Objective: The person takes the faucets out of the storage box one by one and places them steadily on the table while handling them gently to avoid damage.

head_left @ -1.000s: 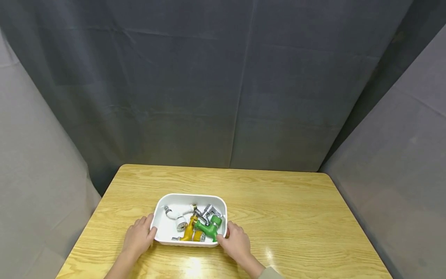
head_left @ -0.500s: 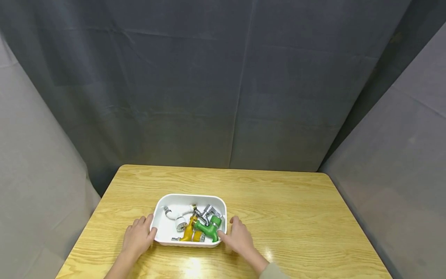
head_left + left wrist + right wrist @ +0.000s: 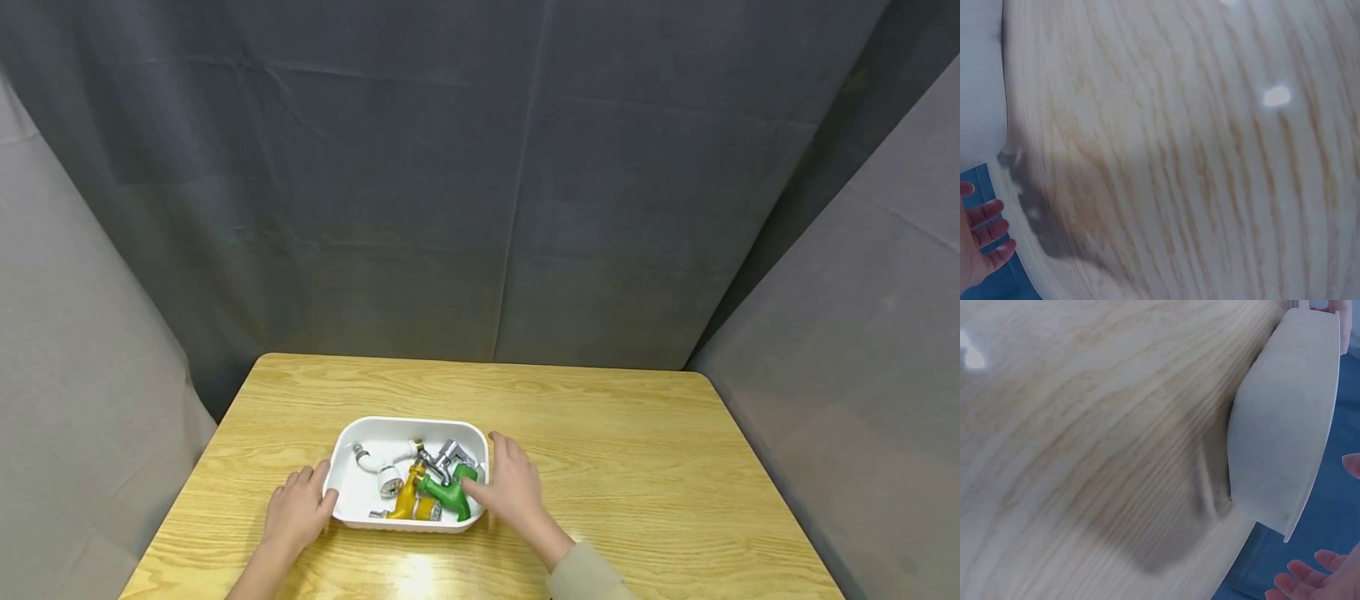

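Note:
A white tray point(image 3: 406, 524) on the wooden table holds a white tap point(image 3: 389, 481), a yellow tap point(image 3: 405, 500), a green tap point(image 3: 452, 497) and a chrome tap point(image 3: 450, 452). My left hand point(image 3: 296, 506) is at the tray's left end, thumb right at the rim. Its relaxed, spread fingers show beside the tray in the left wrist view. Over the tray's right rim is my right hand point(image 3: 512, 486), thumb overlapping the green tap in the head view and fingers outside the rim. The right wrist view shows this hand's fingers point(image 3: 1300, 578) spread, apart from the tray wall point(image 3: 1282, 419).
The wooden table point(image 3: 637, 467) extends to the right of the tray and behind it. A dark grey curtain point(image 3: 375, 208) hangs at the back, with lighter grey cloth point(image 3: 82, 333) on the left and more grey cloth point(image 3: 862, 333) on the right.
My right hand has left its hold at the tray's front right corner, opened its fingers and moved away from me along the right rim. The left hand and tray stay put.

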